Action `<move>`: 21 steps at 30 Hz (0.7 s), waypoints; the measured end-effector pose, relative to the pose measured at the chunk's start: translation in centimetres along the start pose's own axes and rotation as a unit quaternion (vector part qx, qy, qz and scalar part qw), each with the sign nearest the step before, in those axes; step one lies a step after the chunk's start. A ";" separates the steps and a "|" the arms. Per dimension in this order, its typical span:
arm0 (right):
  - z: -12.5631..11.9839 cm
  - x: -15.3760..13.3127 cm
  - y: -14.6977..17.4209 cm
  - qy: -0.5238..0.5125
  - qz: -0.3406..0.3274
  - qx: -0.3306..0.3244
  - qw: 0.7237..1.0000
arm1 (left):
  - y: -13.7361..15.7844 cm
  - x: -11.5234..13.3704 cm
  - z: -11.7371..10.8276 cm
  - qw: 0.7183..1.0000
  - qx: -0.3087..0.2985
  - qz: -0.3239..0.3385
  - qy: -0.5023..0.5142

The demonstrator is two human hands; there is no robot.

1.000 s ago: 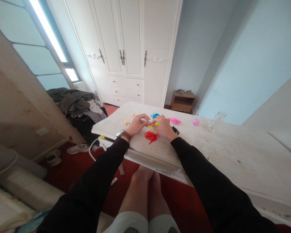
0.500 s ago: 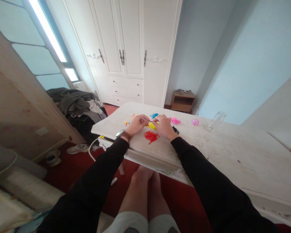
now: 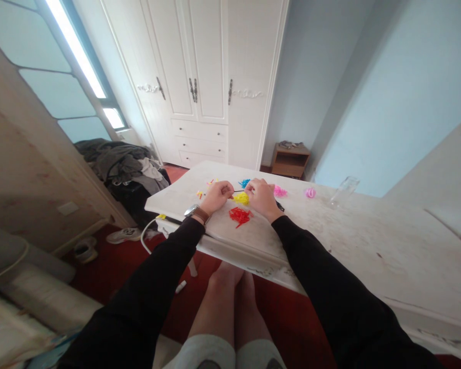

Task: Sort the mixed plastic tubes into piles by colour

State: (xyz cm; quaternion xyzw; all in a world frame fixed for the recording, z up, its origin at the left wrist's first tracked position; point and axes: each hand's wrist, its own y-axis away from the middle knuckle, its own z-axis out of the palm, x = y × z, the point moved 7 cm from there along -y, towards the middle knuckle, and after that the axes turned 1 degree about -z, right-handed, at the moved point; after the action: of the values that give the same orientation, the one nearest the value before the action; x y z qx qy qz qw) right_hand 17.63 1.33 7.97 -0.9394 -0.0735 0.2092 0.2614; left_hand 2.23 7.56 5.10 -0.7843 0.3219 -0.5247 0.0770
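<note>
A thin black strip [image 3: 238, 191] is stretched between my two hands, just above the table. My left hand [image 3: 219, 196], with a watch [image 3: 195, 211] on its wrist, pinches one end. The other end is in the closed fingers of my right hand [image 3: 260, 197]. Under the strip lies a heap of yellow strips [image 3: 241, 199], and nearer to me is a heap of red strips [image 3: 240, 217]. Blue strips [image 3: 245, 183] lie behind, pink strips [image 3: 280, 191] to the right. Black strips [image 3: 279, 206] are partly hidden by my right hand.
The white table [image 3: 330, 236] runs off to the right. A clear glass [image 3: 344, 191] and a pink coil [image 3: 310, 192] stand on it. Small coloured pieces [image 3: 200, 194] lie left of my hands. Beyond are a white wardrobe [image 3: 207, 61] and piled clothes [image 3: 123, 164].
My hands have drawn apart, my right hand shifting slightly right, so more of the black strip shows between them. The heaps on the table have stayed put.
</note>
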 end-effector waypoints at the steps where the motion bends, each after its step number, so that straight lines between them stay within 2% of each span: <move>1: -0.6 0.5 -0.2 0.009 0.012 0.015 1.000 | 0.0 -0.1 -0.2 1.000 0.016 -0.004 -0.005; 4: -3.0 2.2 -0.7 0.043 0.060 0.084 0.994 | 0.0 -0.2 -0.8 0.998 0.056 -0.014 -0.016; 7: -4.2 2.8 -0.8 0.061 0.073 0.118 0.988 | 0.0 0.0 -0.8 0.998 0.059 -0.011 -0.012; 12: -2.0 0.7 -0.5 0.040 -0.009 0.045 0.998 | 0.1 0.6 -0.3 1.000 0.022 0.013 0.010; 14: -1.7 0.9 -0.6 0.034 -0.007 0.037 0.999 | 0.2 0.6 -0.5 0.999 0.032 0.012 0.009; 18: -3.7 4.5 -1.1 0.049 0.062 0.068 0.994 | 0.1 0.1 -1.4 0.996 0.086 -0.001 -0.032; 21: -5.4 8.0 -1.2 0.057 0.107 0.038 0.992 | -0.1 -0.5 -2.1 0.990 0.128 -0.010 -0.065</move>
State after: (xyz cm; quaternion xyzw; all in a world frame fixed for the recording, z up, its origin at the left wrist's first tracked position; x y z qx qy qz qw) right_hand 27.10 1.82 9.94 -0.9417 0.0508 0.1844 0.2769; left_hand 0.30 8.35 5.67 -0.8038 0.2382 -0.5103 0.1919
